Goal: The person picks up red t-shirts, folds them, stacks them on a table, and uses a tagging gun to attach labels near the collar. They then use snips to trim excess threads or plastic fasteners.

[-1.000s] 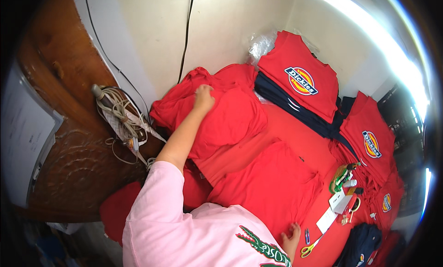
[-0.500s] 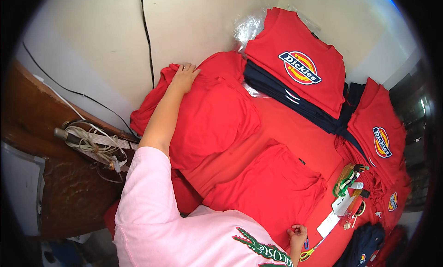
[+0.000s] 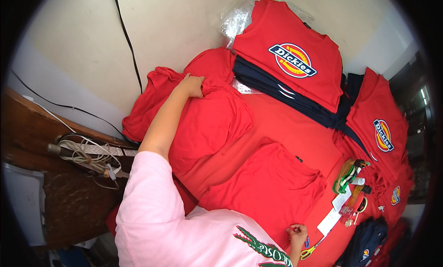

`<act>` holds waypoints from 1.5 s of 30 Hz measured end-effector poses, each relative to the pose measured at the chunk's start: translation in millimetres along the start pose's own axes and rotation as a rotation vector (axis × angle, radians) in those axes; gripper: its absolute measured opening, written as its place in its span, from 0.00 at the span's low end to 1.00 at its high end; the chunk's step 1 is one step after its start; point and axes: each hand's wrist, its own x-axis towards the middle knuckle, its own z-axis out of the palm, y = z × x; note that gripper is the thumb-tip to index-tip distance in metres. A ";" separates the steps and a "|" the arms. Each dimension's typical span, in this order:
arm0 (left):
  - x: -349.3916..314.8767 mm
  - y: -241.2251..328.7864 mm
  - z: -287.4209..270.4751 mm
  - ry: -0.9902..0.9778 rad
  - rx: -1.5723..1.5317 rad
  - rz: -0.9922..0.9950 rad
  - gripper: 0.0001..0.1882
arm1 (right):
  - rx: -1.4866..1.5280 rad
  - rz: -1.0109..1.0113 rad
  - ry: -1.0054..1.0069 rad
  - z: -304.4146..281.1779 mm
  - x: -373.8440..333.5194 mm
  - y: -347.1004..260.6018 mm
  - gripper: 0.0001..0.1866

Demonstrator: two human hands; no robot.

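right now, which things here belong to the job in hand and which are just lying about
In the job, judging by the hands:
- red pile, with the left hand on it
- red shirt, spread out by the right hand

Lying about, it seems:
- scissors, near the right hand
- paper
- cord
- plastic
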 end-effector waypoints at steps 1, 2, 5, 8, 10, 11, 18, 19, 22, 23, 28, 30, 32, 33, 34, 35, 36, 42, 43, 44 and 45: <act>-9.8 2.8 7.0 0.060 0.002 0.044 0.42 | -0.004 -0.020 0.005 -1.3 1.2 8.3 0.17; -21.5 4.3 14.2 0.225 0.016 0.107 0.38 | -0.008 -0.040 0.009 -3.6 6.6 21.8 0.17; -76.6 7.5 37.0 0.640 0.028 0.235 0.29 | -0.023 -0.051 0.013 1.6 1.5 8.4 0.16; -134.5 19.9 50.9 0.843 -0.036 0.298 0.26 | -0.117 -0.087 0.032 1.3 -0.9 4.9 0.16; -168.2 26.8 62.1 0.914 -0.110 0.345 0.25 | -0.202 -0.168 0.049 1.0 -6.1 1.8 0.18; -182.2 28.8 68.8 0.929 -0.144 0.350 0.24 | -0.246 -0.229 0.058 3.5 -7.5 -5.9 0.20; -212.2 39.0 98.7 1.038 -0.330 0.298 0.21 | -0.388 -0.610 -0.129 83.1 -0.2 -161.0 0.29; -210.7 41.4 99.7 1.059 -0.341 0.275 0.21 | -0.416 -0.720 -0.207 101.5 2.8 -186.3 0.33; -208.7 39.5 106.8 1.142 -0.381 0.179 0.23 | -0.514 -0.914 -0.381 166.2 15.5 -243.4 0.50; -205.0 47.4 106.1 1.206 -0.502 0.127 0.25 | -0.520 -0.995 -0.406 186.7 23.5 -253.6 0.54; -201.0 90.0 127.2 1.081 -0.484 -0.184 0.34 | -0.508 -1.026 -0.305 280.6 72.5 -307.1 0.66; -196.6 90.1 146.5 0.826 -0.281 -0.172 0.33 | -0.510 -0.986 -0.309 309.8 103.6 -323.1 0.68; -192.6 93.9 151.3 0.795 -0.258 -0.153 0.32 | -0.462 -0.912 -0.390 335.9 132.8 -339.0 0.70; -189.2 98.3 148.6 0.782 -0.257 -0.171 0.31 | -0.418 -0.851 -0.457 345.2 149.4 -345.8 0.71; -187.5 99.0 149.0 0.790 -0.265 -0.181 0.31 | -0.375 -0.798 -0.528 354.0 159.5 -354.2 0.72; -185.1 99.8 149.9 0.798 -0.275 -0.189 0.31 | -0.312 -0.687 -0.599 360.1 167.7 -359.5 0.70; -183.9 99.5 151.5 0.797 -0.280 -0.202 0.30 | -0.305 -0.636 -0.656 367.3 175.9 -363.5 0.66; -181.7 99.1 159.9 0.811 -0.296 -0.176 0.30 | -0.218 -0.620 -0.828 376.6 169.9 -377.6 0.35; -180.4 97.3 159.7 0.821 -0.290 -0.175 0.30 | -0.306 -0.934 -0.633 376.4 151.6 -380.5 0.30; -178.8 95.3 162.0 0.830 -0.285 -0.172 0.30 | -0.387 -1.234 -0.414 375.7 132.7 -382.3 0.25; -177.2 94.3 164.3 0.845 -0.281 -0.164 0.30 | -0.322 -1.470 -0.365 371.3 109.7 -391.0 0.26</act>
